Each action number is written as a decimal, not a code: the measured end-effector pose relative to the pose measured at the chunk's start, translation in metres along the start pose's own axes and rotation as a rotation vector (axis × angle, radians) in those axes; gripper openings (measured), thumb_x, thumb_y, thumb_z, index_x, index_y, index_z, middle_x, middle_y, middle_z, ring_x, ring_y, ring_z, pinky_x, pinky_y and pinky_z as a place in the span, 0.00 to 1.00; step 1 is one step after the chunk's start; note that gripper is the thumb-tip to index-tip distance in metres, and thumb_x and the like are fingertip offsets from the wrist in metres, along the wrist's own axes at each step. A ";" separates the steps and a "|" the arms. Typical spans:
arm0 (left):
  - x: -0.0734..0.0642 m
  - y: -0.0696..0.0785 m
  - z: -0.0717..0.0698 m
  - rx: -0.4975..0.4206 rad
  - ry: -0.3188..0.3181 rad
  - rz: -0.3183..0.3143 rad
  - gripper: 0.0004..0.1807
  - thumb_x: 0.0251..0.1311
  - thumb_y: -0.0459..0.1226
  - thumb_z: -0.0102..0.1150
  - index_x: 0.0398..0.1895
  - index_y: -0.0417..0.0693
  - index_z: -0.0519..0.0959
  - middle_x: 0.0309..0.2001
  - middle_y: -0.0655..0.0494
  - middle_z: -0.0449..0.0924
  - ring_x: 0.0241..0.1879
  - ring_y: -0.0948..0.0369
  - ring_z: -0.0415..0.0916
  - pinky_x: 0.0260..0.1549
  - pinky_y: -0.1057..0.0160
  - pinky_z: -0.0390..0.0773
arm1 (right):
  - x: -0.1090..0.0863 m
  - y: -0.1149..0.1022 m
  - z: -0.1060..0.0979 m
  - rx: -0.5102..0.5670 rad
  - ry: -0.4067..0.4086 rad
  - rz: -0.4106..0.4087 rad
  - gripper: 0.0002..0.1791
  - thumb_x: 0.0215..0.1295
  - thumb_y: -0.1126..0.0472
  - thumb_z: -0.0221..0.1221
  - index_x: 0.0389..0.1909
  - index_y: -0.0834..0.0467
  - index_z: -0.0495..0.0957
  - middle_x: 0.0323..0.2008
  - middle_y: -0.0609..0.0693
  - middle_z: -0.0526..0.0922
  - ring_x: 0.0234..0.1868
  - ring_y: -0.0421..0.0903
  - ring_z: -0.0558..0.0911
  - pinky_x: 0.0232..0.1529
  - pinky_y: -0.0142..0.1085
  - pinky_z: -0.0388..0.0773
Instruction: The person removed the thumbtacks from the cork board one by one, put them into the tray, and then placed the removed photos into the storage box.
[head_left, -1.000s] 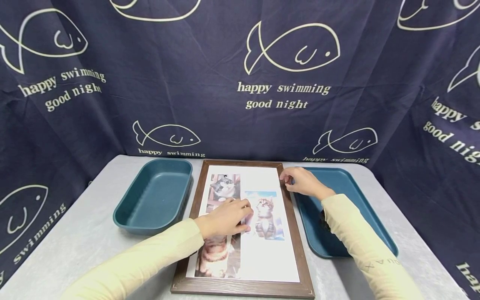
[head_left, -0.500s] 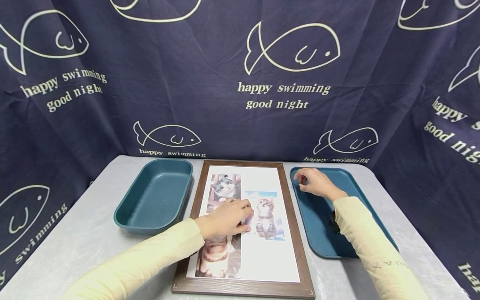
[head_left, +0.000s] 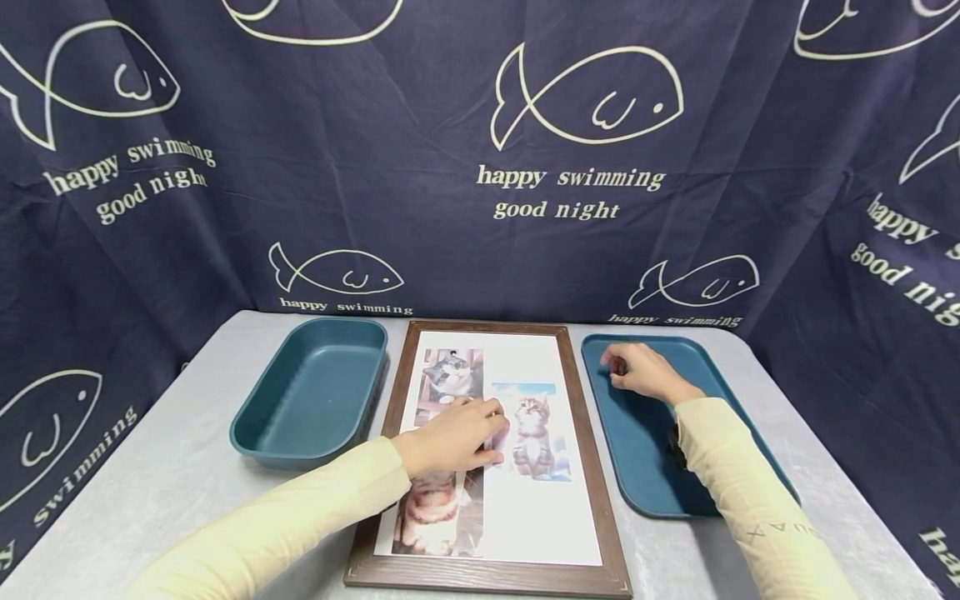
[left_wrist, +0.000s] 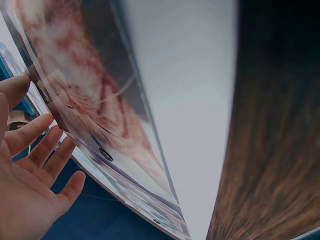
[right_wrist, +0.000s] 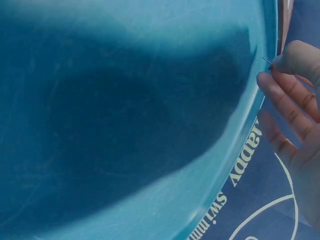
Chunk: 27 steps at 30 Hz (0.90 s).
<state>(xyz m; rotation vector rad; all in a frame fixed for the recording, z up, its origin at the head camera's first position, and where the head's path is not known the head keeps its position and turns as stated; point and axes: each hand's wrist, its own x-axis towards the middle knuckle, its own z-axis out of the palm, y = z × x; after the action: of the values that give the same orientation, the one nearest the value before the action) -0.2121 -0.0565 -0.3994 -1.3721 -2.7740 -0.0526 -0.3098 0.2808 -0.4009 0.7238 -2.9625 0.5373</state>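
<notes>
A brown-framed white board (head_left: 487, 574) lies in the middle of the table with cat photos on it. My left hand (head_left: 453, 435) rests over the photos, fingers spread and relaxed, its fingertips at the left edge of the kitten photo (head_left: 531, 429). Left of that are a grey-and-white cat photo (head_left: 453, 375) and an orange cat photo (head_left: 429, 525), partly covered by the hand. A small black tack head (left_wrist: 106, 154) shows on a photo in the left wrist view. My right hand (head_left: 643, 371) is over the blue tray (head_left: 637, 492), thumb and finger pinching a thin pin (right_wrist: 270, 65).
To the left stands a deep blue bin (head_left: 311, 400). A small dark object (head_left: 677, 450) lies on the tray, mostly hidden by the right sleeve (head_left: 735, 475). Behind the grey table (head_left: 180, 442) hangs a navy curtain (head_left: 450, 167) with fish drawings.
My right hand has moved right, from the board's right frame edge to over the tray, and a little nearer. The left hand has stayed in place on the photos.
</notes>
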 end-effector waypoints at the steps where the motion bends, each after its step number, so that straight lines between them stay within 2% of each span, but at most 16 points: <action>1: 0.000 0.000 0.000 0.002 -0.003 -0.002 0.20 0.59 0.52 0.53 0.49 0.52 0.74 0.48 0.58 0.72 0.44 0.62 0.72 0.49 0.58 0.70 | 0.000 0.001 0.000 0.001 -0.006 0.006 0.11 0.48 0.69 0.60 0.36 0.60 0.78 0.23 0.44 0.75 0.24 0.39 0.71 0.28 0.34 0.68; 8: 0.000 0.001 -0.001 -0.006 -0.009 -0.005 0.20 0.60 0.52 0.53 0.50 0.52 0.74 0.48 0.58 0.72 0.44 0.62 0.72 0.50 0.58 0.70 | -0.003 0.007 0.002 0.009 -0.056 0.042 0.12 0.49 0.69 0.59 0.37 0.60 0.77 0.24 0.45 0.76 0.25 0.39 0.71 0.27 0.35 0.68; 27: 0.001 -0.001 0.000 0.003 -0.007 -0.005 0.20 0.60 0.52 0.52 0.50 0.52 0.74 0.48 0.58 0.72 0.44 0.62 0.72 0.49 0.58 0.70 | -0.004 0.009 0.002 -0.003 -0.058 0.059 0.12 0.47 0.69 0.58 0.37 0.60 0.76 0.24 0.45 0.76 0.25 0.39 0.71 0.28 0.35 0.68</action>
<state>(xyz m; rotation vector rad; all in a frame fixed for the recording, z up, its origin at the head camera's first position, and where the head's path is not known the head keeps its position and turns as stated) -0.2129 -0.0563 -0.3998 -1.3673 -2.7817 -0.0442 -0.3101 0.2890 -0.4063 0.6647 -3.0465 0.5242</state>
